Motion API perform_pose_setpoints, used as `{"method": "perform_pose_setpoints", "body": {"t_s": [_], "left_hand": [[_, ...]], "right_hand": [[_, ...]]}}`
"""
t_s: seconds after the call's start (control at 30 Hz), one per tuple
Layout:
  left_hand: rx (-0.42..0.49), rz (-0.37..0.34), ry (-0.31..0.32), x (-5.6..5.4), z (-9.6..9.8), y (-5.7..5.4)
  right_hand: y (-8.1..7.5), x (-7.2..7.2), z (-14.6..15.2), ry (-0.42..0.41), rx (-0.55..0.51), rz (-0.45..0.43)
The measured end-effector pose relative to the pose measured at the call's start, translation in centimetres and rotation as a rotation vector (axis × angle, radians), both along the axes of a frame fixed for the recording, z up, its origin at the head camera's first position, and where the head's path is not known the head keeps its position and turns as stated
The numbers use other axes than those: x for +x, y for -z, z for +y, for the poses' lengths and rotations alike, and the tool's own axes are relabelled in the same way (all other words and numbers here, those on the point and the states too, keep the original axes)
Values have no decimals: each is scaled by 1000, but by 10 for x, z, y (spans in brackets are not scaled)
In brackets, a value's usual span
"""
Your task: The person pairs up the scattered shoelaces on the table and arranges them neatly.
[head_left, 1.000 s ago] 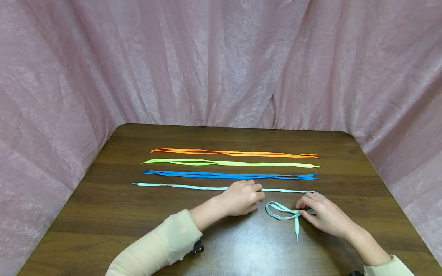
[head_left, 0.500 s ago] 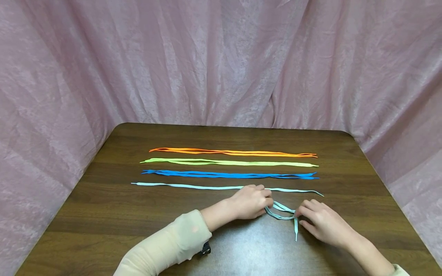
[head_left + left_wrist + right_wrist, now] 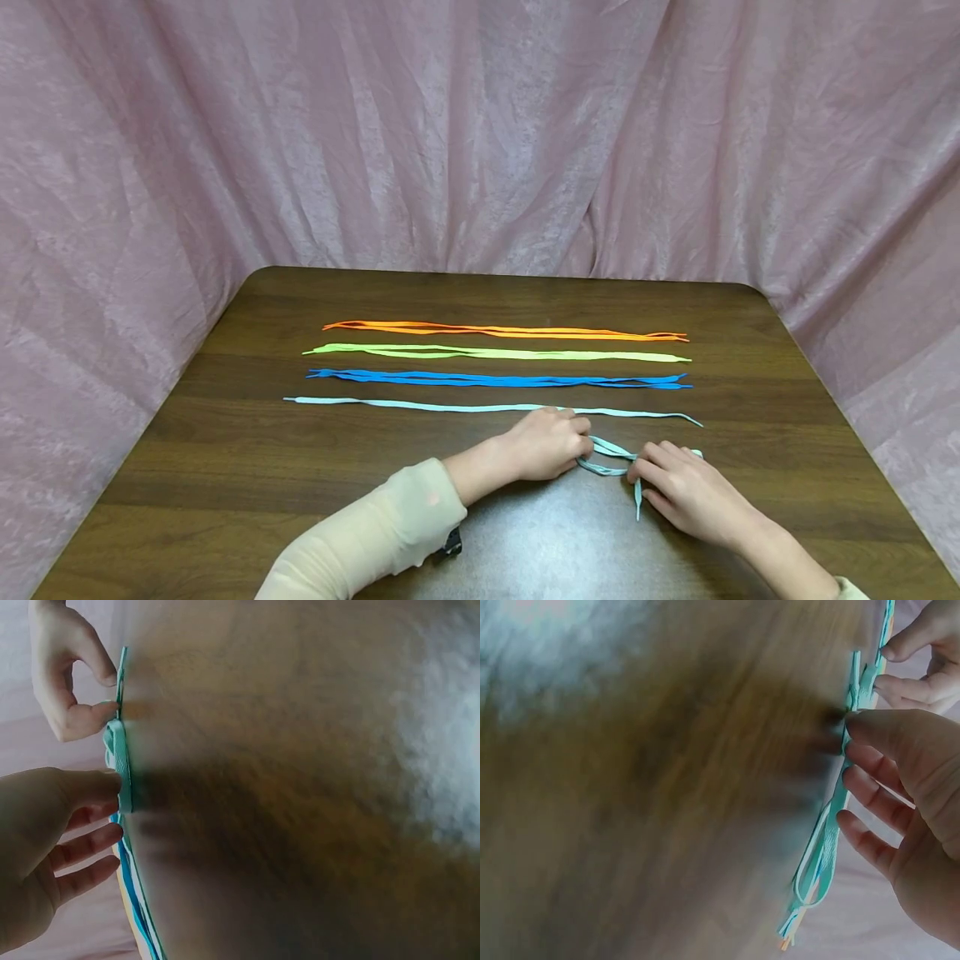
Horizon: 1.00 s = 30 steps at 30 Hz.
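A mint-green shoelace (image 3: 611, 448), folded into a loop, lies on the near right part of the table with one tipped end pointing toward me. At its left bend, the thumb and forefinger of my left hand (image 3: 550, 443) pinch the strands; that bend is hidden under the fingers in the head view. My right hand (image 3: 690, 492) pinches the same lace near its middle, where the strands cross. In the right wrist view a loop of the lace (image 3: 829, 862) trails out past that hand's other fingers. Behind my left hand stretches a single straight mint lace (image 3: 450, 407).
Farther back, blue laces (image 3: 487, 381), yellow-green laces (image 3: 510, 354) and orange laces (image 3: 510, 332) lie in parallel rows across the wooden table (image 3: 225, 500). A pink curtain (image 3: 480, 142) hangs behind the table's far edge.
My left hand has moved right to the looped lace and taken its left bend. My right hand has shifted slightly left along the lace, uncovering the straight lace's right end.
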State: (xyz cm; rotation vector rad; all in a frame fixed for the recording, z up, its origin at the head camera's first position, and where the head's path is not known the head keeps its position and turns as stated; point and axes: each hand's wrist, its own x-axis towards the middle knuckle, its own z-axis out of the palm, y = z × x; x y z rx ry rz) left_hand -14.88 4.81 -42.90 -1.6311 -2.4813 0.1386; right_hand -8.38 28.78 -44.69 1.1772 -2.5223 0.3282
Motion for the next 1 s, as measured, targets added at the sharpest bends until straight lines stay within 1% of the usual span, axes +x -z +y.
{"method": "perform_pose_setpoints", "body": {"t_s": [0.2, 0.3, 0.53, 0.77, 1.0], "left_hand": [[0, 37, -5, 0, 2, 5], [1, 41, -4, 0, 1, 6], [7, 8, 6, 0, 1, 4], [28, -27, 4, 1, 2, 2], [63, -22, 1, 1, 2, 1]], "right_hand": [[0, -1, -3, -14, 37, 39], [0, -1, -3, -15, 38, 38], [0, -2, 0, -10, -17, 0], [-2, -3, -1, -4, -24, -6], [-2, -2, 0, -5, -32, -33]]}}
